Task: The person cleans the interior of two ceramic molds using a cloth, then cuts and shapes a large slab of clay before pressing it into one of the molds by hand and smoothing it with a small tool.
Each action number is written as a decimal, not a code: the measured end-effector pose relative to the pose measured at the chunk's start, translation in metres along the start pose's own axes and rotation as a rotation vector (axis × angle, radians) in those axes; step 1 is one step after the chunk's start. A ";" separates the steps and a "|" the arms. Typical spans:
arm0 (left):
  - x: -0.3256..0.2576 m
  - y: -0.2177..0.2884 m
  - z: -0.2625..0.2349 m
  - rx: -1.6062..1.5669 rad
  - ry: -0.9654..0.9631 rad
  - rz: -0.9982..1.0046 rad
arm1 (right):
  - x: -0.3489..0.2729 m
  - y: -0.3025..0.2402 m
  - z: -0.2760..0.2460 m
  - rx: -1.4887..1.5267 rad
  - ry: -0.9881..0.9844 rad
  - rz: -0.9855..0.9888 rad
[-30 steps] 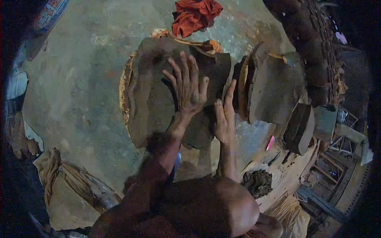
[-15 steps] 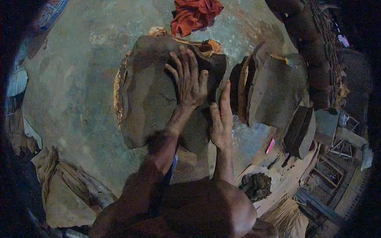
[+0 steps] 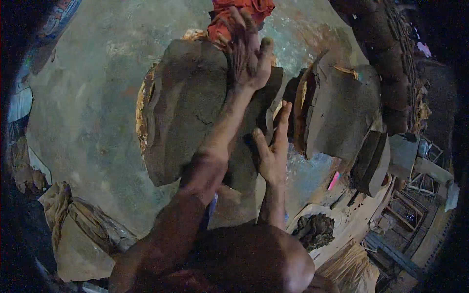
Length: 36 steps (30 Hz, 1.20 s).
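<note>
A large dark grey slab, looking like soft clay, lies in front of me with a crack in its face and a pale, rough edge on its left. My left hand reaches past its far edge, fingers apart and slightly blurred. Its fingertips overlap a crumpled red cloth; whether they touch it I cannot tell. Beside the slab's right edge is my right hand, fingers stretched out and thumb apart, holding nothing. Part of the slab is hidden under my left arm.
Another grey slab stands to the right, with a smaller folded grey piece near it. A dark lump sits at lower right, by a pink strip. Brownish cloth lies at lower left. Stacked dark pieces line the far right.
My left hand has moved away from me, off the slab's face and up to the red cloth. The right hand stays by the slab's right edge, its thumb now spread wider.
</note>
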<state>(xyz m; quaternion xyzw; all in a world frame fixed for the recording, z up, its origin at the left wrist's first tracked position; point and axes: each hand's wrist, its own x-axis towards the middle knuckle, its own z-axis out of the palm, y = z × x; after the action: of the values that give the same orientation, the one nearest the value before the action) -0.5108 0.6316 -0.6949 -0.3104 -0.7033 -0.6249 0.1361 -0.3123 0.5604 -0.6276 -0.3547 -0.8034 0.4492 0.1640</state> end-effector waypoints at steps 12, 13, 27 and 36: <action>0.030 -0.055 -0.005 -0.182 -0.331 -0.232 | -0.005 -0.003 0.011 0.002 -0.032 -0.016; 0.021 -0.044 0.010 -0.202 -0.341 -0.246 | -0.004 0.005 0.004 0.032 -0.022 0.004; -0.071 -0.016 -0.027 0.067 -0.096 0.035 | 0.002 0.005 0.008 0.165 0.010 -0.026; -0.103 0.016 -0.061 -0.112 -0.290 -0.150 | 0.008 0.022 0.004 0.271 0.021 -0.020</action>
<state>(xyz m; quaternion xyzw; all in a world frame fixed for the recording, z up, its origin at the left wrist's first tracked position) -0.4341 0.5460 -0.7311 -0.3510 -0.7008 -0.6202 -0.0311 -0.3110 0.5707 -0.6488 -0.3260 -0.7370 0.5484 0.2233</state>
